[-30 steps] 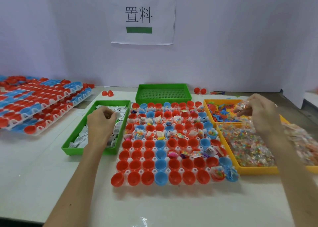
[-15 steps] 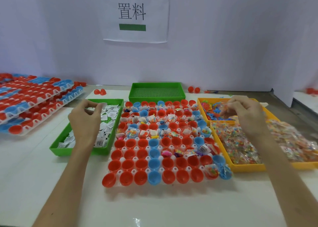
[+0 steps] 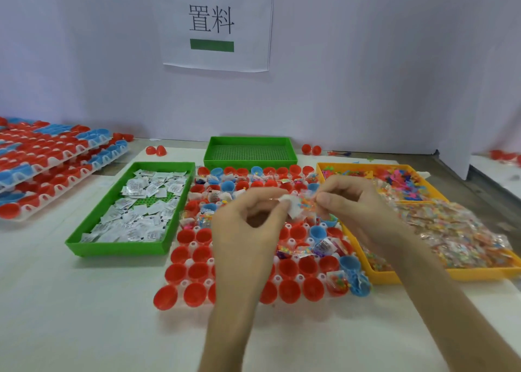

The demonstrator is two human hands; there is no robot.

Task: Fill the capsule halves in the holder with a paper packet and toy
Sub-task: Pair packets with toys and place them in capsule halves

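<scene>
- The left hand (image 3: 248,225) and the right hand (image 3: 355,202) are raised close together over the middle rows of the holder (image 3: 186,282), fingertips facing each other.
- The left hand pinches a small white paper packet (image 3: 293,208) between thumb and forefinger; its other fingers are curled.
- The right hand pinches a small clear toy bag (image 3: 308,202) with bright bits inside, right against the packet; whether the two touch cannot be told.
- Under both hands the holder carries red capsule halves (image 3: 197,294) and a few blue capsule halves (image 3: 318,232), open side up.
- The halves beyond the hands hold packets and toys; the rows nearer the wrists show bare red cups, apart from a few filled ones below the right wrist.
- Left of the left hand sits a green tray (image 3: 118,249) of loose paper packets (image 3: 141,216).
- Right of the right hand, a yellow tray (image 3: 479,274) holds bagged toys (image 3: 451,236), with loose plastic toys (image 3: 400,177) in its far compartment.
- Beyond the hands, past the holder, stands a second green tray (image 3: 251,153) with a mesh floor.
- Far left of the left hand, stacked holders (image 3: 50,163) of capsule halves lie on the bench (image 3: 84,301).
- A paper sign (image 3: 217,24) hangs on the wall beyond both hands.
</scene>
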